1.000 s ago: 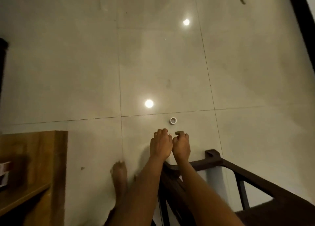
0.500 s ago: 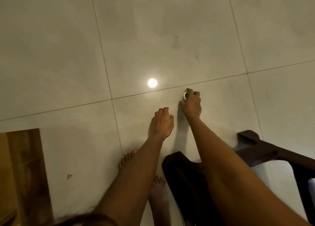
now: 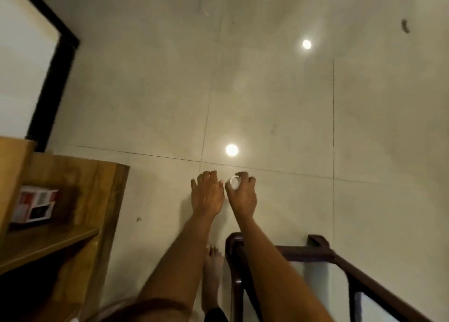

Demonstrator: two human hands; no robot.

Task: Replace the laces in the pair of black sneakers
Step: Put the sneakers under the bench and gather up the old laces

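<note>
Head camera view, looking steeply down: both bare forearms are extended over a pale, glossy tiled floor near the lower centre of the frame. A small white ring-shaped object, possibly a roll of tape, is pinched in the curled fingers and thumb of the right hand, which is held above the floor. The left hand is seen just beside it, to the left, back upward, fingers loosely bent and nothing held in them; contact between the two hands cannot be confirmed. Two round light reflections are noted on the tiles, one directly above the hands and one in the upper right. A bare foot is visible on the floor between the forearms at the bottom. A dark brown wooden chair frame occupies the lower right. A light brown wooden shelf unit stands at the lower left, with a small red, white and black carton resting on one shelf. A black door frame runs along the upper left. The pair of black sneakers and their laces are not found anywhere in the frame.
</note>
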